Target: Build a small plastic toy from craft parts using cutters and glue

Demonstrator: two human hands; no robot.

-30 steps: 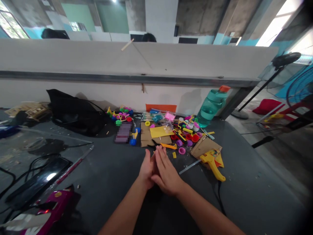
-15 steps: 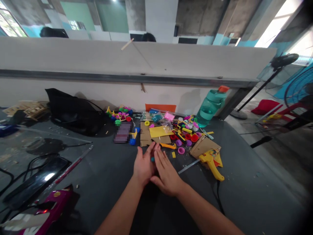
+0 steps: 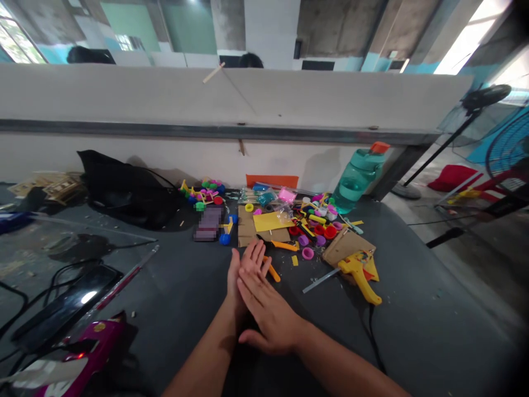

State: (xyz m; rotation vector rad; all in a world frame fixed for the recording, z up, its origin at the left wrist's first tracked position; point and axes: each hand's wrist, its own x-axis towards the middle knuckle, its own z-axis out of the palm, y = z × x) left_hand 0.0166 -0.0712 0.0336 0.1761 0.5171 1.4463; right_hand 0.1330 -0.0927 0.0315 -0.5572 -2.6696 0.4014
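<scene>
My left hand (image 3: 244, 266) is held palm up over the dark table (image 3: 177, 298), its fingers stretched out. Across it lies my right hand (image 3: 264, 313), flat, palm pressed onto the left palm and fingers straight. Whether anything sits between the palms is hidden. An orange stick (image 3: 273, 272) lies on the table just right of my left fingertips. Beyond the hands are a piece of cardboard (image 3: 246, 230) with a yellow sheet (image 3: 270, 221) on it, and several coloured bottle caps (image 3: 314, 232).
A yellow glue gun (image 3: 359, 272) rests on cardboard to the right, a thin metal rod (image 3: 317, 282) beside it. A teal water bottle (image 3: 354, 180) stands at the back wall. A black bag (image 3: 128, 190), cables, a black device (image 3: 61, 309) and a pink object (image 3: 93, 346) occupy the left.
My right hand has slid back toward me across the left palm. The small teal thing seen between the hands half a second ago no longer shows.
</scene>
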